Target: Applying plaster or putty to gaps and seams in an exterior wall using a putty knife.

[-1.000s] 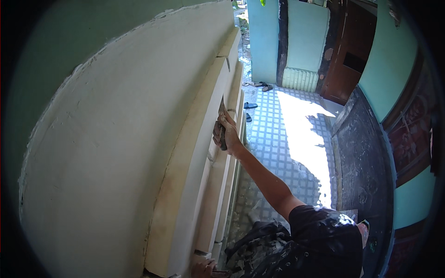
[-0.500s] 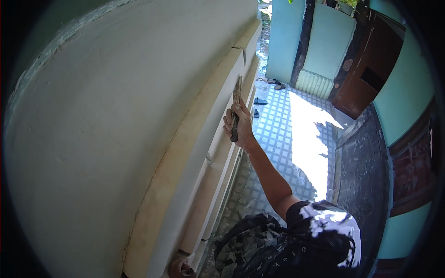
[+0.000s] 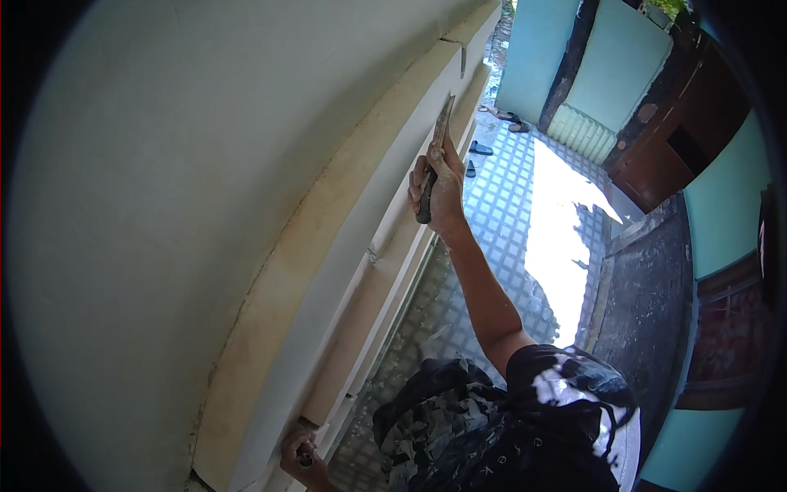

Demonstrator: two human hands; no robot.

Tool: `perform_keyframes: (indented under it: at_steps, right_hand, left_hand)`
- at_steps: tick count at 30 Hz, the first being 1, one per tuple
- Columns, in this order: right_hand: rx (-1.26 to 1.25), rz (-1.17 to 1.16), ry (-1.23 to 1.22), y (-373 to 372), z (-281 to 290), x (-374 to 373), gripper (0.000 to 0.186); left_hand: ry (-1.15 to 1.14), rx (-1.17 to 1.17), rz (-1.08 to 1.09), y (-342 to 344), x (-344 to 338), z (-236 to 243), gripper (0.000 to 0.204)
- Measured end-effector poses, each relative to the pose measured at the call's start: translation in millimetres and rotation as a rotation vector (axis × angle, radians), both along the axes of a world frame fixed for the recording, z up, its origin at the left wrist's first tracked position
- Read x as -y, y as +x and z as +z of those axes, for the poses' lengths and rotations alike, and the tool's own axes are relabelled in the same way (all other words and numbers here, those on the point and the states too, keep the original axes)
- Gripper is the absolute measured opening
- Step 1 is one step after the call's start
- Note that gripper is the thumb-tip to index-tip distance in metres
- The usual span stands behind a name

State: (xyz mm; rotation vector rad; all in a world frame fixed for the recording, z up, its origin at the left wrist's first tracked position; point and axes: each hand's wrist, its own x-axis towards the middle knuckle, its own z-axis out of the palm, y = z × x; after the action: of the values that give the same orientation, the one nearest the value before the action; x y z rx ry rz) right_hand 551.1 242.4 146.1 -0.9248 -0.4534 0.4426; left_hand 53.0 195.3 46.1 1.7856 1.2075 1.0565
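My right hand (image 3: pixel 440 184) grips the dark handle of a putty knife (image 3: pixel 443 121), its stained blade lying at the white face of a stepped, cream-painted moulding (image 3: pixel 270 328) along the wall (image 3: pixel 147 246). A vertical notch cuts the moulding just beyond the blade's tip. Lower in the picture, my left hand (image 3: pixel 303 455) is closed beside the lower ledges, around a small object with a metallic-looking part that I cannot make out.
Below is a tiled floor (image 3: pixel 492 197), partly sunlit, with several sandals (image 3: pixel 482 149) near the far end. A brown door (image 3: pixel 664 131) stands at the back right. A dark low ledge (image 3: pixel 639 287) runs beneath a window (image 3: pixel 725 328) on the right.
My right hand with the knife has moved forward along the moulding, closer to the notch. The view has shifted. My left hand shows more fully, still low by the ledges.
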Motion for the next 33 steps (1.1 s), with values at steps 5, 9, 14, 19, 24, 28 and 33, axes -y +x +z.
perform_keyframes:
  at_steps: [5, 9, 14, 19, 24, 28, 33]
  right_hand:
    - [-0.114, 0.053, 0.116, 35.2, 2.1, -3.9, 0.015]
    - [-0.066, -0.045, 0.031, 100.9, 23.9, 2.9, 0.018]
    - [-0.058, 0.048, 0.089, 36.6, 3.8, 10.7, 0.030]
    - [-0.038, 0.193, 0.090, -45.1, -8.8, 27.0, 0.041]
    - [-0.032, 0.119, 0.127, -28.7, -15.3, 28.2, 0.039]
    - [0.008, 0.108, 0.093, 4.4, -6.0, 7.6, 0.041]
    - [0.049, 0.035, 0.100, 3.2, -7.9, 4.7, 0.033]
  left_hand:
    - [0.031, 0.007, 0.088, 6.4, 4.7, 2.8, 0.016]
    - [0.047, 0.054, 0.068, 7.6, 3.6, -0.6, 0.013]
    - [0.027, 0.015, 0.063, 9.7, 5.6, 2.8, 0.014]
    - [0.058, 0.055, 0.005, -2.6, 0.7, -6.9, 0.016]
    - [0.078, 0.097, 0.037, -2.1, -4.2, -17.7, 0.021]
    - [0.043, 0.040, 0.065, -8.8, -3.0, -19.8, 0.022]
    - [0.016, 0.003, 0.104, -11.1, 0.2, -17.1, 0.010]
